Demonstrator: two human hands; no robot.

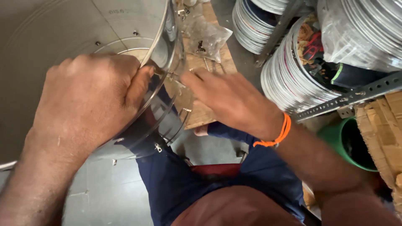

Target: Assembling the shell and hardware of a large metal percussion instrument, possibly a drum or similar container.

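A large shiny steel pot (63, 29) lies tilted across my lap, its open inside facing me. My left hand (92, 94) grips the pot's rim, thumb curled over the edge. My right hand (230, 98), with an orange thread around the wrist, reaches past the rim with fingers extended toward small metal fittings on a wooden board (209, 113). Whether its fingertips pinch a fitting is hidden. Small rivets or screws show on the pot's wall.
A clear plastic bag (205, 35) of small hardware lies on the board. Stacks of steel plates (289, 79) stand at the right, crossed by a slotted metal angle bar (351, 98). A green bucket (339, 138) and cardboard (383, 125) sit at right.
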